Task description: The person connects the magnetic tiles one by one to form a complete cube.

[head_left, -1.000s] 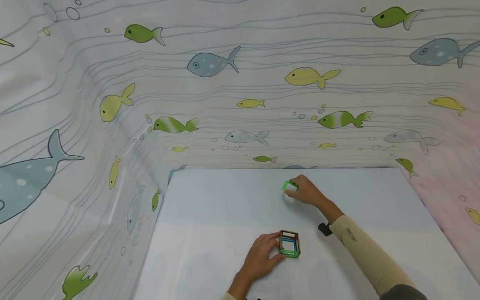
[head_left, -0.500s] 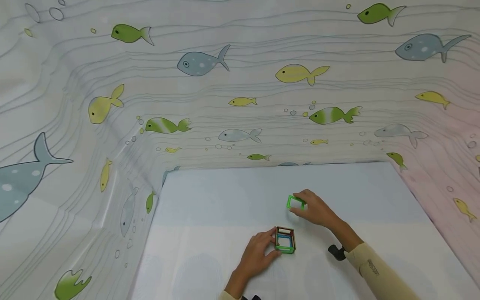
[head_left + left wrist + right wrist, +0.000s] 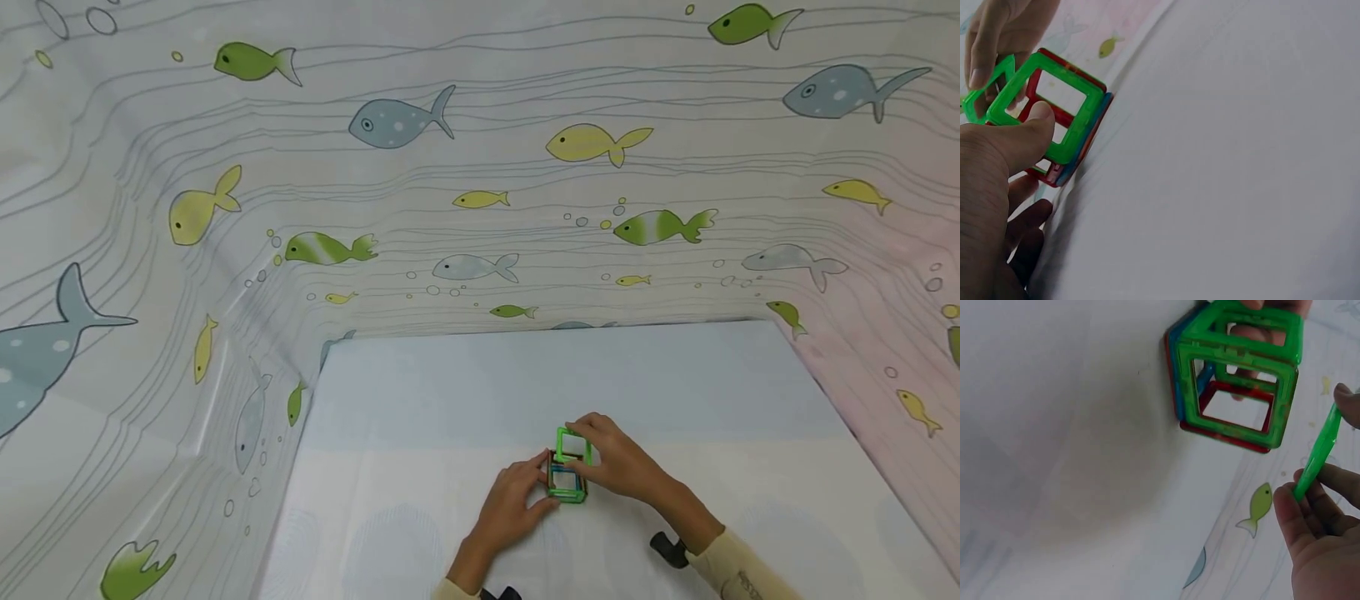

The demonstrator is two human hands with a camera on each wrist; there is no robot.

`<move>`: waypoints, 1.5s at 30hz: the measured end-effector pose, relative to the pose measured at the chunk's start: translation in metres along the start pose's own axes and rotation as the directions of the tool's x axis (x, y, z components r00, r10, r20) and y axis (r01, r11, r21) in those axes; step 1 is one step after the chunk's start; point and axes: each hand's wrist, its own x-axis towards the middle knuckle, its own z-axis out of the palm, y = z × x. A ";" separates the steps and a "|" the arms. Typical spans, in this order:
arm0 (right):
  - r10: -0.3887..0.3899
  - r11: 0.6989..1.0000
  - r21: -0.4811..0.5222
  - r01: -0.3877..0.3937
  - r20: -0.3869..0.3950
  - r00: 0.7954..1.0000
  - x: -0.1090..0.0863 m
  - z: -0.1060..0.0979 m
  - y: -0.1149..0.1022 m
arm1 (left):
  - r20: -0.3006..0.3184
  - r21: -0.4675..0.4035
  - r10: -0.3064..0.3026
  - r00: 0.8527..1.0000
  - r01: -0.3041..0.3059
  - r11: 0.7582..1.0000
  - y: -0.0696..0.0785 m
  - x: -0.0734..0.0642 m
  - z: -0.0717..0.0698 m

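On the white table my left hand (image 3: 507,505) holds a small cube of square magnetic tiles (image 3: 567,497) from its left side. In the left wrist view the thumb lies on a green face of the cube (image 3: 1071,74); other fingers are behind it. Its sides show green and red frames, with blue and red at the base (image 3: 1174,381). My right hand (image 3: 621,460) pinches a loose green square magnetic tile (image 3: 560,444) by opposite edges, fingers on one and thumb on the other. The tile (image 3: 1317,456) is just off the cube's open top in the right wrist view.
The white tabletop (image 3: 420,392) spreads around both hands. Behind it and at the sides hangs a pale cloth (image 3: 420,225) printed with fish. A black wrist-worn piece (image 3: 667,550) sits below the right forearm.
My right hand has brought the green tile from the back of the table toward me, over the cube. The left hand stays at the cube. The head view has shifted slightly.
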 end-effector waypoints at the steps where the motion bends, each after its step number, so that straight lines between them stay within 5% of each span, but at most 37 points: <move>1: 0.000 1.000 -0.003 0.000 0.004 1.000 -0.002 0.001 -0.002 | -0.002 0.003 0.000 1.000 0.000 1.000 0.000 0.000 0.000; 20: -0.058 0.997 -0.046 0.059 0.016 0.998 -0.020 0.020 -0.012 | -0.018 -0.011 0.015 1.000 -0.015 1.000 -0.004 -0.002 0.004; 32: -0.122 0.992 -0.040 0.122 -0.005 0.993 -0.019 0.021 -0.009 | 0.010 -0.022 -0.028 1.000 0.029 0.999 -0.002 -0.002 0.002; 45: -0.088 0.995 -0.044 0.090 0.033 0.996 -0.019 0.021 -0.010 | 0.006 -0.011 -0.023 1.000 0.023 1.000 -0.002 -0.002 0.002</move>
